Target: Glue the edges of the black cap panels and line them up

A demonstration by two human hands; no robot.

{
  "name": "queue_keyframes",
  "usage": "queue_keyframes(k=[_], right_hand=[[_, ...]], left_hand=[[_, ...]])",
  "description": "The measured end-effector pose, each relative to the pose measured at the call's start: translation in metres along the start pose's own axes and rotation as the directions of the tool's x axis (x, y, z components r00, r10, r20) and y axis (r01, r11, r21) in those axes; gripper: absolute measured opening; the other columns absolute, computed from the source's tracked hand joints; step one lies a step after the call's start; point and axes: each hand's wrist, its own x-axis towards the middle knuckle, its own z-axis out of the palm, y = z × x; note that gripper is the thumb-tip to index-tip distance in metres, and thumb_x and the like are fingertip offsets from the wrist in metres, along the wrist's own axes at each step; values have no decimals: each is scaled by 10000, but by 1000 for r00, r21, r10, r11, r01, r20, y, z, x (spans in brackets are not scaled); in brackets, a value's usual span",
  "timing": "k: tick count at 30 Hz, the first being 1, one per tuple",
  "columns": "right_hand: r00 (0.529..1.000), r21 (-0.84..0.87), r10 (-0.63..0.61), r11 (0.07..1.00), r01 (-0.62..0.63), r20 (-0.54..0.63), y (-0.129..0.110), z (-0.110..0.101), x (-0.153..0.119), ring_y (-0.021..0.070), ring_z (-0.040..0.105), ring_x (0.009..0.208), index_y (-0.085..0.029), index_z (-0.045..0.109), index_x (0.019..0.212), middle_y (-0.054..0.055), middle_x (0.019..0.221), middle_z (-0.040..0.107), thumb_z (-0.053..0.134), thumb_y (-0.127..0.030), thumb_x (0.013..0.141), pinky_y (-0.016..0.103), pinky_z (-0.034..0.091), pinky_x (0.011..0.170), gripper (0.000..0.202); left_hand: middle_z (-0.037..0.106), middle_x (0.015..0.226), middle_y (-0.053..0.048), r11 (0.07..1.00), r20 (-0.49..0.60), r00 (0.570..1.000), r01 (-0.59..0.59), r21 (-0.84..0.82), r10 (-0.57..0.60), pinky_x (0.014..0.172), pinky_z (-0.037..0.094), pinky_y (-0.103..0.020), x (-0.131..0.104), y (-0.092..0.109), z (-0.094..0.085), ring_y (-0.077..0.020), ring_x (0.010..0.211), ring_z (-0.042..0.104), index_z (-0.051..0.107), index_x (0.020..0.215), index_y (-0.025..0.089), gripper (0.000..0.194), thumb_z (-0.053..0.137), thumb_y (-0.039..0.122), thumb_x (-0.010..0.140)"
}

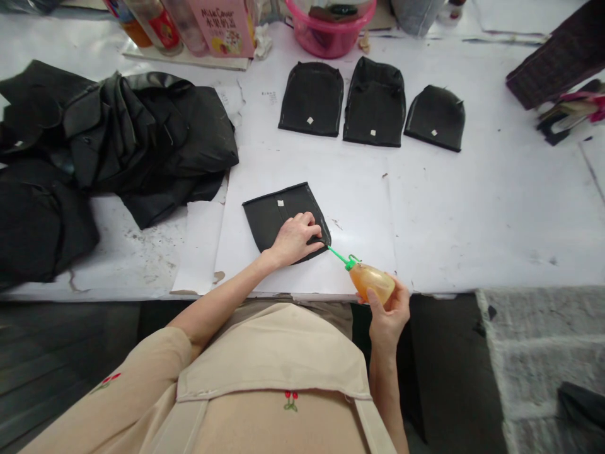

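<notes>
A black fabric piece (265, 217) with a small white square mark lies tilted on the white-covered table. My left hand (297, 238) presses on its lower right part, with fingers bent and pinching its edge near the corner. In my right hand (390, 309) is a squeeze bottle (373, 282) of amber liquid, fingers wrapped round its body. Its thin green nozzle points up and left, and the tip meets the piece's edge close to my left fingertips. Whether liquid is coming out cannot be seen.
Three similar black pieces (311, 101) lie in a row farther back. A heap of black fabric (155, 132) covers the left side. Behind are a pink basin (326, 31), bottles and a pink box (227, 28). A dark box (553, 57) stands at the right.
</notes>
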Motion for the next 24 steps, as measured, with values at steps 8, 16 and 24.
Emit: queue_keyframes(k=[8, 16, 24], right_hand=[[988, -188, -153, 970, 156, 31, 19, 4, -6, 243, 725, 934, -181, 615, 1245, 116, 1178, 668, 877, -423, 750, 385, 659, 781, 611], [954, -296, -292, 907, 299, 71, 26, 4, -7, 256, 724, 982, -187, 608, 1251, 135, 1210, 678, 863, -435, 772, 379, 649, 798, 597], [945, -385, -320, 865, 321, 70, 20, 3, -9, 271, 729, 976, -191, 623, 1244, 130, 1164, 701, 858, -462, 772, 374, 646, 747, 592]], left_hand=[[592, 1067, -64, 998, -23, 999, 24, -57, -25, 824, 463, -362, 2, -3, 6, -225, 941, 592, 736, 955, 207, 144, 744, 339, 899], [594, 1069, -65, 999, -34, 999, 23, -24, -24, 817, 465, -356, 2, -2, 7, -225, 944, 597, 731, 973, 211, 151, 742, 344, 904], [592, 1077, -71, 1000, -48, 999, 0, 9, 1, 818, 470, -357, 2, -3, 11, -226, 944, 591, 724, 994, 213, 153, 726, 343, 913]])
